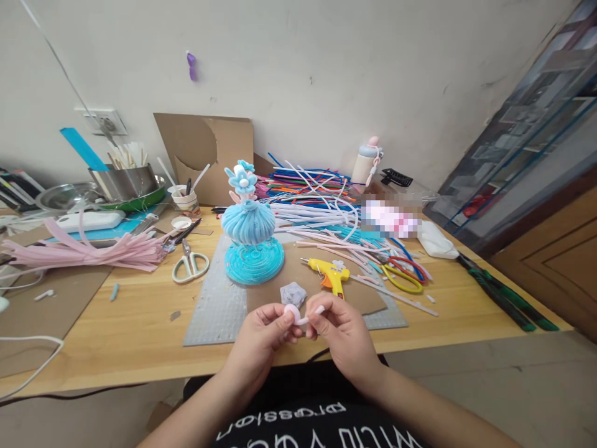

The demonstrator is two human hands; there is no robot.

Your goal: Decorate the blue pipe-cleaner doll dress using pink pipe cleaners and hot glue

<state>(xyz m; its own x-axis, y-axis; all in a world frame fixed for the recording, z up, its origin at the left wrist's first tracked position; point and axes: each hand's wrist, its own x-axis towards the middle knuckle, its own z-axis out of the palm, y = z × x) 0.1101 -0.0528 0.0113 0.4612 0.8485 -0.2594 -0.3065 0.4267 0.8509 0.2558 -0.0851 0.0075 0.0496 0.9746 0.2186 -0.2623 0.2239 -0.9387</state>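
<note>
My left hand (263, 339) and my right hand (338, 330) meet at the table's near edge, both pinched on a small pale pink pipe-cleaner coil (293, 313). Its loose end runs to the right between my right fingers. Just beyond my fingers lies a small grey-lilac fuzzy piece (293, 292). Behind that stands a blue pipe-cleaner figure (249, 233) with a round base and a flower on top, upright on a grey cutting mat (214, 311). A yellow glue gun (330, 274) lies to the right of the figure.
White-handled scissors (189, 264) lie left of the figure, a bundle of pink pipe cleaners (88, 249) further left. Many coloured pipe cleaners (317, 199) are heaped at the back, yellow-handled scissors (403, 280) at right. Cardboard (209, 149) leans on the wall; a metal pot (124, 180) stands back left.
</note>
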